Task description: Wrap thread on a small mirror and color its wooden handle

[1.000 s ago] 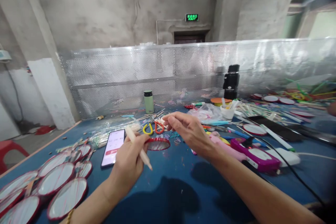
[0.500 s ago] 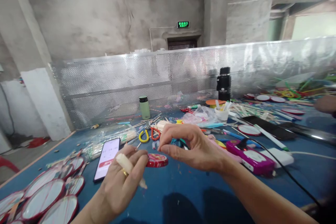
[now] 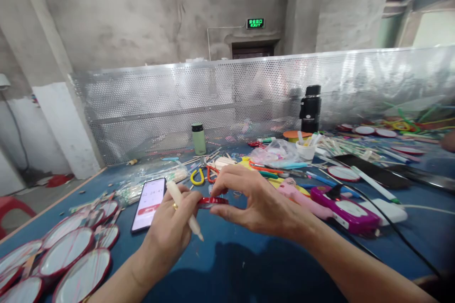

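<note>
A small, flat red disc (image 3: 213, 201) is seen nearly edge-on above the blue table, in front of me. My left hand (image 3: 174, 218) pinches its left side between thumb and fingers. Tucked between the fingers of that same hand is a white pen-like tube (image 3: 195, 227), its tapered tip pointing down. My right hand (image 3: 245, 194) has thumb and fingertips closed on the disc's right side. Left of my left hand lies a phone (image 3: 147, 203) with a lit screen showing digits.
Several red-rimmed round pieces (image 3: 67, 251) are piled at the left. Behind my hands lie yellow-handled pliers (image 3: 197, 176). To the right are a purple device (image 3: 350, 208) with a black cable and a dark phone (image 3: 369, 170). A green bottle (image 3: 199, 139) and black flask (image 3: 310, 109) stand farther back.
My right hand has come down and left and now grips the disc, which was held by the left hand alone. The disc has tilted closer to edge-on. The camera view has shifted slightly.
</note>
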`<state>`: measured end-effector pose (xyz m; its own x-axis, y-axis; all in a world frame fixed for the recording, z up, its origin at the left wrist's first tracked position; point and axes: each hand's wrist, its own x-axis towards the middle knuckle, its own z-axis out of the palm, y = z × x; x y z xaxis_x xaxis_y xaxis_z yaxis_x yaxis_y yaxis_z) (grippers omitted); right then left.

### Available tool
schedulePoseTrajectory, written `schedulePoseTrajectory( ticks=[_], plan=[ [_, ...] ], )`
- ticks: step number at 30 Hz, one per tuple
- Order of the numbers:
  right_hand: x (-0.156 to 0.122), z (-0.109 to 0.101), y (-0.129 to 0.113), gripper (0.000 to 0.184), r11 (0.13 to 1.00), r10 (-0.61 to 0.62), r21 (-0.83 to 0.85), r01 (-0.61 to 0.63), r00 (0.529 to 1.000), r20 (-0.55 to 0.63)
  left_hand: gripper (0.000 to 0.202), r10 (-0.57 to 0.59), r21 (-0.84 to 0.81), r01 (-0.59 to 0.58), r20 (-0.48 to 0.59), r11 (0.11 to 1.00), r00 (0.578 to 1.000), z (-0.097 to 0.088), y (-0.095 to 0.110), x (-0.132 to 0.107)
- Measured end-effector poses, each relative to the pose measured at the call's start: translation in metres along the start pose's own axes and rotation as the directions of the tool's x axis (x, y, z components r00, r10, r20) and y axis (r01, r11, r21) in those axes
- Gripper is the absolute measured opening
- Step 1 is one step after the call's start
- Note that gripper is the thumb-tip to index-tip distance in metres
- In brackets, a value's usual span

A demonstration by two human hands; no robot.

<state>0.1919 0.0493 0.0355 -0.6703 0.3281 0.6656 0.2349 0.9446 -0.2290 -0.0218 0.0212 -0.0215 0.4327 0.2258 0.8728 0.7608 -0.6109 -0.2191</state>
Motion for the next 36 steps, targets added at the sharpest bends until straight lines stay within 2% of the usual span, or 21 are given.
schedulePoseTrajectory(
  ticks=[6, 11, 15, 18, 24, 29, 36],
  plan=[
    [0.001, 0.011, 0.0, 0.006, 1.0, -0.005, -0.002, 0.005, 0.998, -0.065, 0.021, -0.024, -0.044, 0.023, -0.021, 0.999, 0.999, 0.0, 0.002, 0.0],
    [0.002, 0.013, -0.002, 0.005, 0.999, 0.012, -0.041, -0.015, 0.997, -0.077, 0.021, -0.057, -0.069, 0.057, -0.001, 0.996, 0.998, 0.002, 0.002, -0.001],
    [0.002, 0.014, -0.004, 0.005, 0.997, 0.032, -0.068, -0.037, 0.997, -0.075, 0.019, -0.045, -0.064, 0.042, -0.032, 0.997, 0.999, 0.003, 0.001, -0.002],
    [0.002, 0.016, -0.005, 0.005, 0.995, 0.061, -0.069, -0.066, 0.995, -0.075, 0.018, -0.058, -0.042, 0.056, -0.043, 0.998, 0.997, 0.004, 0.0, -0.003],
    [0.003, 0.02, -0.007, 0.006, 0.981, 0.194, 0.002, -0.194, 0.977, -0.094, 0.019, -0.078, -0.047, 0.076, -0.036, 0.996, 0.996, 0.006, -0.001, -0.008],
    [0.003, 0.024, -0.008, 0.008, 0.976, 0.215, 0.004, -0.216, 0.97, -0.117, 0.022, -0.116, -0.05, 0.115, -0.003, 0.992, 0.993, 0.01, -0.003, -0.014],
    [0.003, 0.024, -0.007, 0.007, 0.975, 0.219, -0.015, -0.221, 0.971, -0.097, 0.023, -0.116, -0.078, 0.114, -0.02, 0.99, 0.993, 0.009, -0.003, -0.011]
  ],
)
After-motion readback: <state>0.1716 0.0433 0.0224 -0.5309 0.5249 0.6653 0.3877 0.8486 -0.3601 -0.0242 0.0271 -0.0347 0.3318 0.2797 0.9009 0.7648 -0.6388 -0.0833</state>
